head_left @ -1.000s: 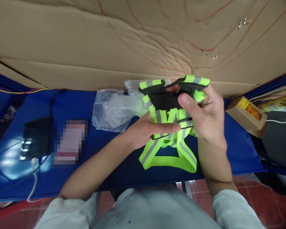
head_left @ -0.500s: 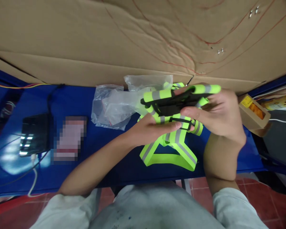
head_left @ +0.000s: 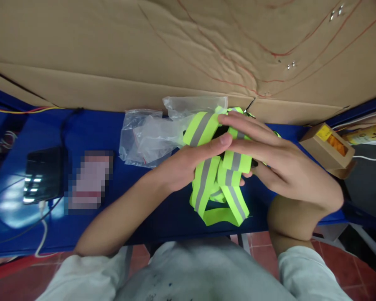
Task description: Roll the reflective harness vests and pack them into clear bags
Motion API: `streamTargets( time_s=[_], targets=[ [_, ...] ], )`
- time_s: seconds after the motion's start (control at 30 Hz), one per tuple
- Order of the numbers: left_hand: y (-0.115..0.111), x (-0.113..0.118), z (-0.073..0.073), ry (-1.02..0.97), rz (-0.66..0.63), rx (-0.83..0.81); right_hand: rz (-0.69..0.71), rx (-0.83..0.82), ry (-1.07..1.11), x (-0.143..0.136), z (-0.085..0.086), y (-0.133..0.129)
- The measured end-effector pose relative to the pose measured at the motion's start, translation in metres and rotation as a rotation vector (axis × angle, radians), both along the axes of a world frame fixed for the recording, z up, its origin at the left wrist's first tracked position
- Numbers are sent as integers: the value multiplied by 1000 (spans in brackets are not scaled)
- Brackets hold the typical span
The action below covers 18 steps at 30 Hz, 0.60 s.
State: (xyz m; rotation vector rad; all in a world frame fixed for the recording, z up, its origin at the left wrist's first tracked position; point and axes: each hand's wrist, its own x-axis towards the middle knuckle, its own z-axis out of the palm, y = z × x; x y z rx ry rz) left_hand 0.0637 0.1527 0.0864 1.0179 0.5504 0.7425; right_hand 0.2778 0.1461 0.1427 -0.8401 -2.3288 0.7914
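Observation:
A bundle of yellow-green straps with grey reflective stripes point(head_left: 203, 179) is gathered between my hands, its lower loop hanging near the table's front edge. My left hand point(head_left: 191, 161) grips the bundle from the left, thumb on top and its other fingers mostly hidden beneath. My right hand point(head_left: 266, 146) lies over the upper right part, fingers stretched to the left across the straps, the tips near my left thumb. Between the straps a bit of black shows. Clear plastic bags point(head_left: 150, 138) lie just left of the bundle, touching it.
On the blue table point(head_left: 125, 217), a black device point(head_left: 45, 175) with cables and a blurred-out flat object point(head_left: 90, 179) lie at the left. A small cardboard box point(head_left: 329, 146) and a yellow package point(head_left: 369, 133) are at the right. A cardboard panel point(head_left: 113, 46) stands behind.
The straps in my hands have turned, so broad striped bands now cover most of the black part. My right hand has gone from gripping the edge to lying across the top with extended fingers.

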Motion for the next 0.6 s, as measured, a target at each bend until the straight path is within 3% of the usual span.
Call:
streamTargets(
  time_s=[0.1,0.2,0.27,0.33,0.5,0.6],
  targets=[
    [1,-3,-6,-63,-91,-83,172,-187,42,9,-3,14],
    [0,-4,-8,28,15,-32,184,-296,260,13,-10,25],
    [-1,-4,-8,118,72,49,75,-234,255,8,-14,26],
    [0,-2,-11,106,30,47,-24,-132,145,1,-15,23],
    [6,7,-27,-215,-312,-175,-221,108,132,-7,-7,7],
    [8,6,-27,-207,-432,-196,-181,256,87,-8,-7,3]
  ],
)
